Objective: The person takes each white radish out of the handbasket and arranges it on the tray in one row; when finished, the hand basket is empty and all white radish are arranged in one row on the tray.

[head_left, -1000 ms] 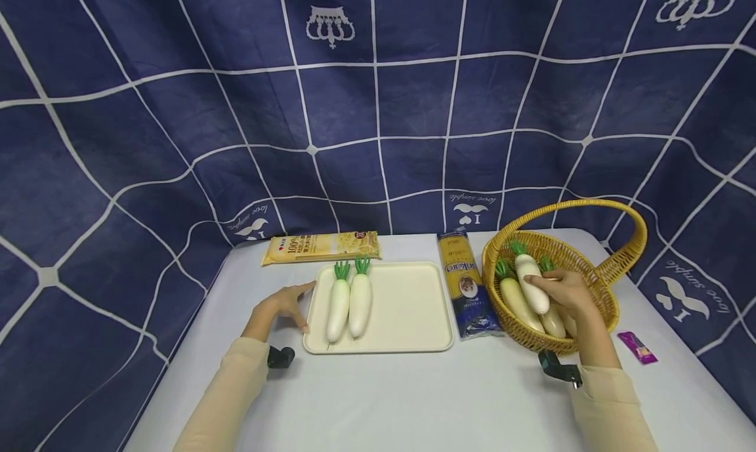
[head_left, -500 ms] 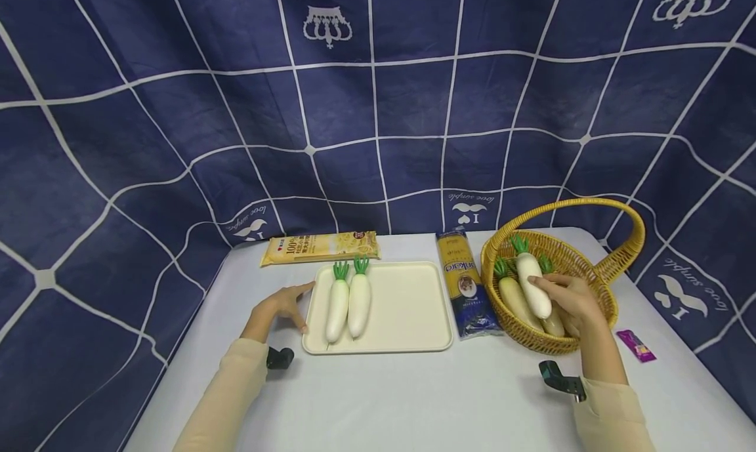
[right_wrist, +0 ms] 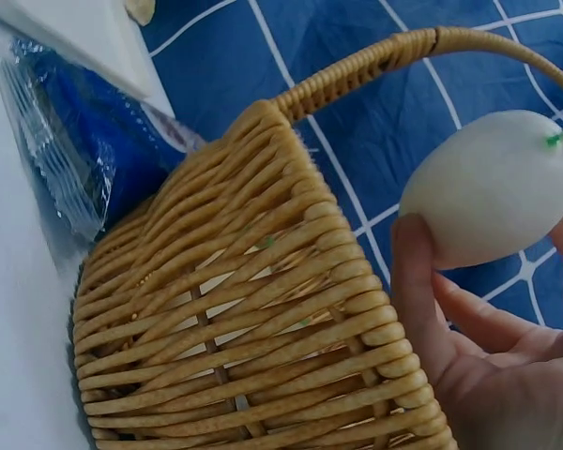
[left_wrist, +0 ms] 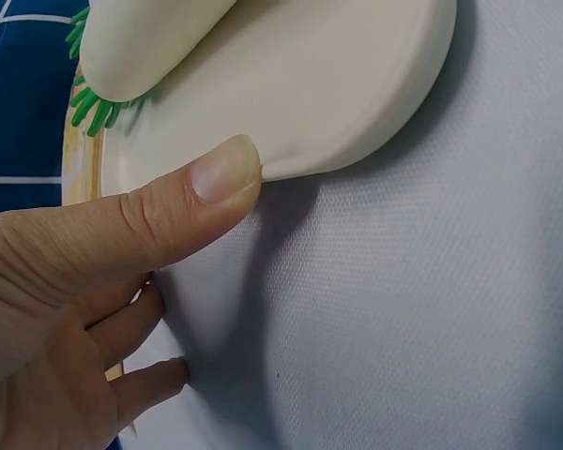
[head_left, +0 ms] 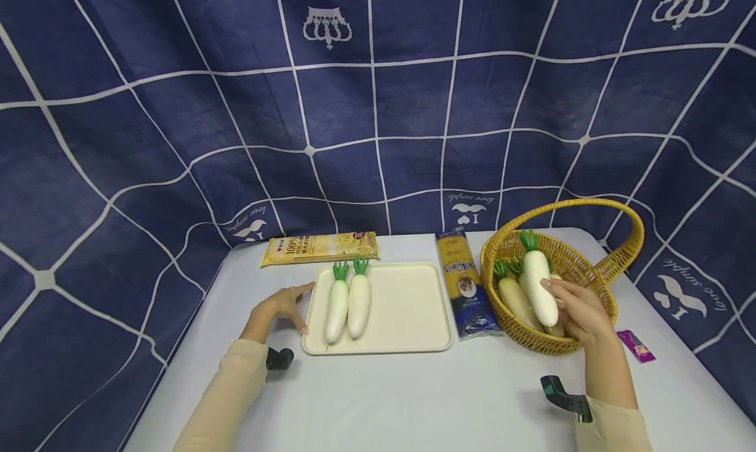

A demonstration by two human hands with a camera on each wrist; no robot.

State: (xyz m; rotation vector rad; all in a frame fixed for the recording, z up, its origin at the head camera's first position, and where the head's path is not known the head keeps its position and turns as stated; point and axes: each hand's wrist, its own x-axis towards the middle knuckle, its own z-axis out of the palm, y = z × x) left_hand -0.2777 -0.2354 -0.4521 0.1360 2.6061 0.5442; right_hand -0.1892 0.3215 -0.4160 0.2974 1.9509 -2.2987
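In the head view my right hand (head_left: 585,313) pinches a white radish (head_left: 537,288) with green leaves, tilted above the wicker basket (head_left: 607,294). In the right wrist view, thumb and fingers grip the same radish (right_wrist: 493,192) beside the basket's handle. More radishes (head_left: 515,300) lie inside the basket, partly hidden. On the cream tray (head_left: 410,308), two white radishes (head_left: 348,308) lie side by side at the left. My left hand (head_left: 285,304) spreads its fingers at the tray's left edge; in the left wrist view its thumb touches the rim (left_wrist: 328,161).
A yellow-and-blue pasta packet (head_left: 466,285) lies between tray and basket. Behind the tray is a yellow food packet (head_left: 321,247). A small purple packet (head_left: 636,346) sits right of the basket. A blue checked cloth (head_left: 413,170) hangs behind the white table (head_left: 413,399).
My right hand has lifted the radish up from the others and drawn it slightly right and toward me. The left hand stays at the tray edge.
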